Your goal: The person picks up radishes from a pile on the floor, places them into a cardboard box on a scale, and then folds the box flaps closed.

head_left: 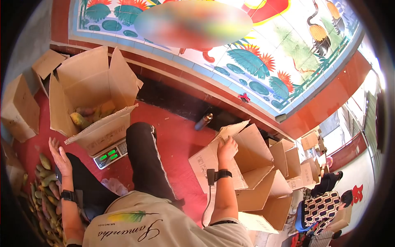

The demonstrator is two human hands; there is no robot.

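Observation:
My left hand (61, 158) is raised with its fingers spread, holding nothing. It is near the front left of a tall open cardboard box (84, 78) that has several yellow and reddish long fruits or tubers (80, 120) at its bottom. This box stands by a digital scale (110, 154) with lit green numbers; whether it rests fully on the platform is hidden by the flap. On the other side, my right hand (227, 149) has its fingers curled over the flap of an open cardboard box (254, 148).
Green, yellow and reddish produce (45, 197) is heaped at my left. A dark bottle (203, 122) stands by the wall. More open cartons (284, 158) line the right side. Beyond them, a person in a patterned top (321, 210) bends forward, with others close by.

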